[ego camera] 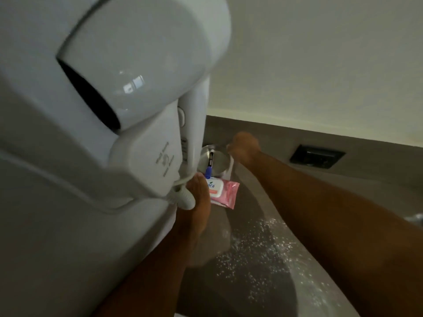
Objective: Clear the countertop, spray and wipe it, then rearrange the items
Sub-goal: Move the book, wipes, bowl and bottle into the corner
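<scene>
Left hand point(198, 197) rests on pink wipes pack point(223, 194), grip unclear behind hair dryer point(109, 92). Right hand point(245, 146), seemingly closed, at steel cup point(215, 162); tabletop point(263, 243) wet.

Reached forward with both bare arms, right hand point(245, 146) closed in a fist, left hand point(199, 197) lower, fingers extended

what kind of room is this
Most likely a bathroom, perhaps a hotel one. A white wall-mounted hair dryer hangs beside a grey countertop speckled with droplets. At the back sit a pink pack of wet wipes and a steel cup holding what looks like a toothpaste tube.
</scene>
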